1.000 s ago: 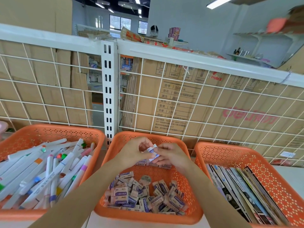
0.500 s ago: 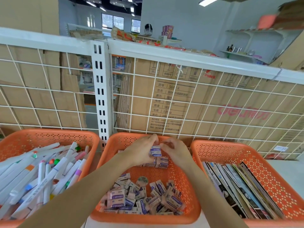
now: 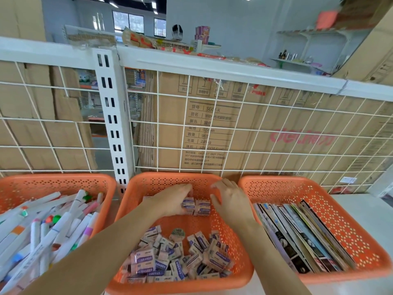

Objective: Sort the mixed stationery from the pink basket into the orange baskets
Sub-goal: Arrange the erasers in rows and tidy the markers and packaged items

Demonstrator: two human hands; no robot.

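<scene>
1. The left hand point(image 3: 173, 201) is reaching into the far end of the middle orange basket point(image 3: 170, 179), its fingers curling down over the left part of the stacked erasers point(image 3: 202, 206). It appears to be gripping them, though the thumb is hidden beneath the palm.
2. The right hand point(image 3: 232, 199) is hovering just beside the right end of that same stack. Its fingers are loosely spread and are holding nothing, and the thumb is pointing towards the erasers.
3. The stacked erasers are sitting in a neat short row against the basket's far wall, with their purple "ERASER" labels facing the camera.
4. The loose erasers point(image 3: 176, 260) are lying jumbled in a heap at the near end of the middle basket, well apart from the stack. A small round disc point(image 3: 178, 232) is resting at the heap's far edge.
5. The left orange basket point(image 3: 53, 182) is holding a pile of white markers point(image 3: 53, 228) with coloured caps.
6. The right orange basket point(image 3: 344, 211) is holding booklets point(image 3: 297, 237) that are standing on edge and leaning left.
7. All three baskets are sitting side by side on the white table point(image 3: 372, 211), in front of a white wire grid point(image 3: 234, 135) with cardboard boxes point(image 3: 265, 124) behind it.
</scene>
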